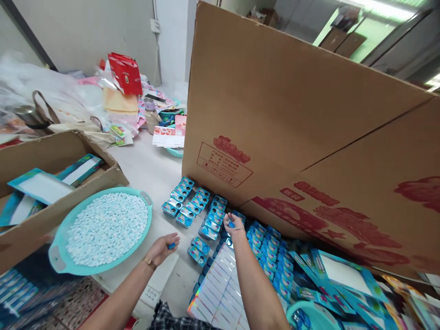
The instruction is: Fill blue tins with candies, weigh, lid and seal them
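Note:
My left hand (162, 248) is palm up between the basin and the rows of tins, its fingers curled round a small blue piece (171, 246). Over the rows of small blue tins (211, 224), my right hand (234, 223) is closed with another small blue piece (231, 225) showing between fingers and palm. Its fingertips are beside the tins; I cannot tell whether they touch one. The tins stand in several rows, many with round windows on top. Left of my left hand is a turquoise basin (150, 215) heaped with pale blue tablets.
A tall cardboard box (275, 101) walls off the back and right. At left an open carton (103, 176) holds blue printed sleeves. White shiny card (218, 288) lies under my right forearm. More flat packaging (347, 275) and a turquoise bowl (318, 311) are at lower right.

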### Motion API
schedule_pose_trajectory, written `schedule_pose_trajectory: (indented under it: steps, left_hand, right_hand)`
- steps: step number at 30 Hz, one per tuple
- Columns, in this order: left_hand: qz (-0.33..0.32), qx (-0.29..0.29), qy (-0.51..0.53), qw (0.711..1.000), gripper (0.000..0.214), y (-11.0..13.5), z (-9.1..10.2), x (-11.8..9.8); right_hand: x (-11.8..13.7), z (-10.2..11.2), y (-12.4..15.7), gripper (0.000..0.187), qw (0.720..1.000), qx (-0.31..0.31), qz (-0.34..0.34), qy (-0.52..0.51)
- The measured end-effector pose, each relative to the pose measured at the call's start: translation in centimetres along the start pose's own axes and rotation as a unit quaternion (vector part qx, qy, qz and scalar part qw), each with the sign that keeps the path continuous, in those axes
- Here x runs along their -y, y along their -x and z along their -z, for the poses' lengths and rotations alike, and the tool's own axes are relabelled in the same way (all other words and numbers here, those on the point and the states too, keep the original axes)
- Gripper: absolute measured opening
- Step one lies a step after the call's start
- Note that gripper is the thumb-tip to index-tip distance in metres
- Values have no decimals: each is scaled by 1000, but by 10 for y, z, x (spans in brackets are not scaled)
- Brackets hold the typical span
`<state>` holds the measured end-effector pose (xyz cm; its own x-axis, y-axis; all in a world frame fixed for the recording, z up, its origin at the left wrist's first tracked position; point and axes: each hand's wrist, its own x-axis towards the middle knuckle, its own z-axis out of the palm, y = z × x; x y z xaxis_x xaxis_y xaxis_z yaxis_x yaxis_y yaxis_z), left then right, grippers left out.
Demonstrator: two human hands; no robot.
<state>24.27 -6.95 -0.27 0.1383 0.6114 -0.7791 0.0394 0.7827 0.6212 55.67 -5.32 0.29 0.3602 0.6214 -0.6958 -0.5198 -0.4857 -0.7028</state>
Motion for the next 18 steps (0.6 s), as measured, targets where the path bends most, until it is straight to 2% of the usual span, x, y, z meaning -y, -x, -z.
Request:
schedule_pose_trajectory:
  steps: [2,5,10,14,18]
  left_hand:
    - [-17,7,13,1000,30,1,2,-6]
    - [-56,2,-6,998,38,-8,-8,-23]
    - [-136,-48,-147,979,41,-40,-38,-58]
    - [-174,-85,-343,919,42,-66,-59,-80]
    - [-162,-89,-509,841,38,-82,-73,-96]
  right_hand:
    - [-3,9,5,13,998,-11,-27,-56]
    - [-7,11,11,24,993,-17,-56,-104]
    - [-9,4,11,18,989,-1,-67,-129]
    - [-8,2,3,13,994,10,-58,-93]
    - [-6,1,-7,11,999,12,-34,-8]
